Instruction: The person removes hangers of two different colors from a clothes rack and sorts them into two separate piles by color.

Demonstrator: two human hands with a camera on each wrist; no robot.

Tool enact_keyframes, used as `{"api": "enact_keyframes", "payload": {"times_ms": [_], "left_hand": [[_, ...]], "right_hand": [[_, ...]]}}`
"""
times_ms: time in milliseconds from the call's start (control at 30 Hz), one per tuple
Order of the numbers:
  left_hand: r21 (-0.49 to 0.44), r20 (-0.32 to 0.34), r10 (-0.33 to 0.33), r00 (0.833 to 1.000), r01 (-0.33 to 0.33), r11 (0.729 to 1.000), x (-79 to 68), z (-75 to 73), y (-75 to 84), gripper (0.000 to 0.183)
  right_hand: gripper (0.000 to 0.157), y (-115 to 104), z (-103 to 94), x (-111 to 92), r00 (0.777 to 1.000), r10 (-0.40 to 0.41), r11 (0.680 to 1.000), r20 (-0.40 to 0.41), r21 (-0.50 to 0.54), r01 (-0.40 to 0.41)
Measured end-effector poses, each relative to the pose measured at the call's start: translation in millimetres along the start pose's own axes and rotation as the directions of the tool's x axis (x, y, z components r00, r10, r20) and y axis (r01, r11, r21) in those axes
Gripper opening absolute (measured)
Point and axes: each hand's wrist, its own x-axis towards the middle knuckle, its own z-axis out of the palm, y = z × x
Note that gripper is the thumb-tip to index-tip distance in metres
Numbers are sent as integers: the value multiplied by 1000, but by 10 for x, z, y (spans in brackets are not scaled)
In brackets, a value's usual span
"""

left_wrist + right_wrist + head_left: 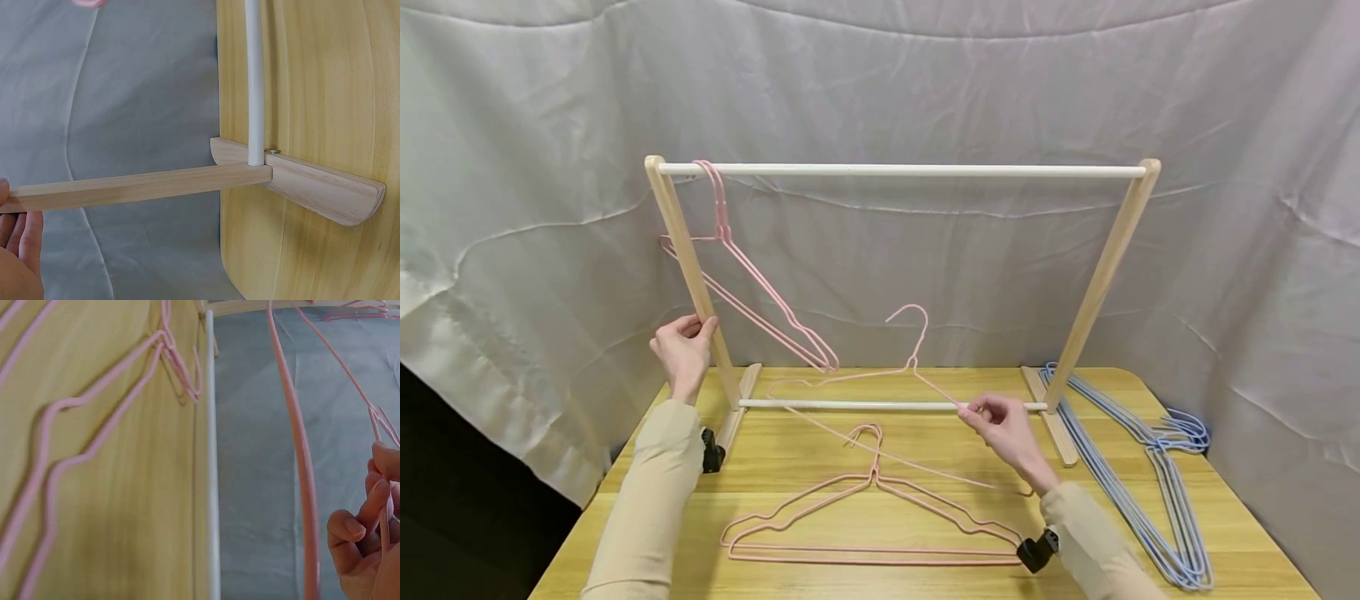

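My left hand [682, 350] grips the left wooden post [685, 242] of a small clothes rack partway up, thumb on one side and fingers on the other. In my right hand [1006, 433], a pink wire hanger [880, 372] is pinched by its sloping shoulder. It hangs in the air in front of the rack's lower white bar [887, 405], hook up and tilted. Two more pink hangers [775, 298] hang from the upper white bar [925, 170] near its left end. Below my hands, a pair of overlapping pink hangers [874, 560] lies flat on the table.
A bundle of blue hangers [1180, 508] lies on the table [1247, 558] at the right, partly behind the rack's right foot [1051, 417]. Grey curtain [925, 92] surrounds the table at the back and sides.
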Motion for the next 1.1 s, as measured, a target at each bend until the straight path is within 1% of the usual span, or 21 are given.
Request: {"api": "enact_keyframes", "payload": {"times_ms": [167,300,433,567,733,800,900,1033,1100], "left_hand": [[4,3,1,1000,-1,1000,-4,-1,1,30],[-7,3,-4,1000,4,1000,-4,2,4,30],[4,4,-5,1000,5,1000,-5,3,5,30],[8,4,0,1000,-1,1000,-3,1,4,31],[4,3,-2,1000,2,1000,3,1,6,31],[3,4,-7,1000,7,1000,1,-1,10,31],[-1,9,-11,1000,11,1000,-3,-3,9,31],[-21,16,-14,1000,14,1000,0,-3,1,32],[-27,18,-16,1000,16,1000,0,-3,-2,32]], "right_hand": [[13,100,21,-99,997,-12,1000,71,7,12],[12,156,40,-171,991,8,1000,131,-2,-8],[12,208,69,-229,980,8,1000,200,13,-11],[14,277,95,-271,968,5,999,249,29,-13],[16,320,129,-325,952,36,999,305,28,-47],[17,336,149,-347,945,45,998,324,26,-57],[17,371,181,-374,939,34,998,341,31,-48],[15,405,223,-403,939,1,999,344,34,-14],[14,414,242,-418,938,-1,1000,346,29,-10]]}}
